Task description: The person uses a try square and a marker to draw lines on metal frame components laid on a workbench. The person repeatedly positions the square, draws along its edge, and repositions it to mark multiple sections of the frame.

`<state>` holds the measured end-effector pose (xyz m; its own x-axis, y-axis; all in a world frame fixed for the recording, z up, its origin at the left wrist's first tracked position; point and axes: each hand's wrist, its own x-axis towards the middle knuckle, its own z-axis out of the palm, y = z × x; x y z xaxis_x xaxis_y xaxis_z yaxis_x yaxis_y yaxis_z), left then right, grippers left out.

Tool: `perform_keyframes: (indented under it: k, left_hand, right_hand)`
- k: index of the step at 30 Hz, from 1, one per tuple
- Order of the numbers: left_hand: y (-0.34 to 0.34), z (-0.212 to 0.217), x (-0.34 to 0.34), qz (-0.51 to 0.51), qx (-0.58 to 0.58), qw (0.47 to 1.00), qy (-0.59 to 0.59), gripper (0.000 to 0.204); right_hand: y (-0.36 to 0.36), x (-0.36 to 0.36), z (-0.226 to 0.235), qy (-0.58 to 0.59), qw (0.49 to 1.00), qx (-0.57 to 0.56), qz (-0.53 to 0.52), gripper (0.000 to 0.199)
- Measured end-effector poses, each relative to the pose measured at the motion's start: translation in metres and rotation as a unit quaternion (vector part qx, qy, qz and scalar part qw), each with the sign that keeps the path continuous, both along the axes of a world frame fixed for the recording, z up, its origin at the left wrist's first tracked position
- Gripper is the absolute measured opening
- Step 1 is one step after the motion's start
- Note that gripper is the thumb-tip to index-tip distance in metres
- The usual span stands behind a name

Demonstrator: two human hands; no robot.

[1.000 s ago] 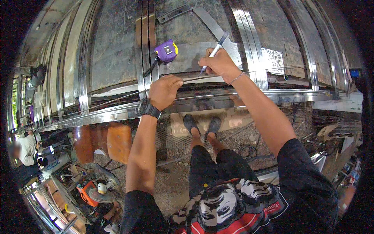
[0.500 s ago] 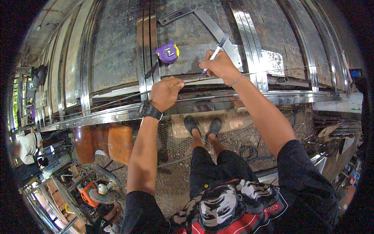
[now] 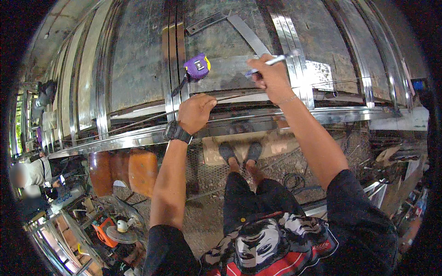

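Observation:
My left hand [image 3: 195,112], with a black watch on its wrist, grips a thin metal rod [image 3: 239,97] lying across a steel workbench [image 3: 138,83]. My right hand [image 3: 270,76] holds a white marker pen [image 3: 272,61] above the rod, its tip pointing left. A purple tape measure [image 3: 197,67] rests on the bench just beyond my left hand, with a strap hanging toward it. Shiny steel bars [image 3: 175,64] run away from me between the two hands and the tape.
More steel strips [image 3: 294,50] and a flat diagonal bar [image 3: 251,34] lie on the bench. Below its front rail [image 3: 115,140] are my feet on mesh flooring, orange stools [image 3: 138,170] and an orange tool box [image 3: 105,232]. A person [image 3: 30,172] sits at far left.
My right hand lifted the marker off the rod and moved it a little farther away. My left hand stayed on the rod.

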<state>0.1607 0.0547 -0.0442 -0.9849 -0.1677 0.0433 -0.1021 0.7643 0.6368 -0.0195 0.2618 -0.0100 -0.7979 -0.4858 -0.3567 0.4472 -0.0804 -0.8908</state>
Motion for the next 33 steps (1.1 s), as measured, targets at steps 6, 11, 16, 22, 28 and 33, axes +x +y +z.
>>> perform_keyframes:
  k: [6,11,16,22,28,33]
  left_hand:
    - [0.0,-0.004,0.003,0.005,0.007,1.0,0.009,0.024]
    - [0.003,-0.001,0.002,-0.016,-0.014,0.999,0.033,0.022]
    - [0.001,-0.003,0.002,-0.02,-0.025,0.999,0.038,0.024]
    - [0.003,-0.003,0.002,-0.014,-0.071,0.997,0.014,0.025]
    - [0.002,-0.008,-0.001,-0.024,-0.083,0.996,0.031,0.028]
    - [0.004,-0.007,0.001,-0.05,-0.154,0.986,0.046,0.025]
  right_hand:
    - [0.08,0.039,0.011,0.393,0.88,0.156,-0.218,0.026]
    - [0.124,0.063,-0.036,0.536,0.78,0.261,-0.19,0.021]
    - [0.114,0.063,-0.037,0.56,0.725,0.352,-0.192,0.024]
    - [0.106,0.066,-0.041,0.535,0.728,0.375,-0.208,0.024]
    - [0.105,0.068,-0.039,0.507,0.741,0.398,-0.191,0.021]
    - [0.106,0.067,-0.038,0.532,0.729,0.387,-0.191,0.021]
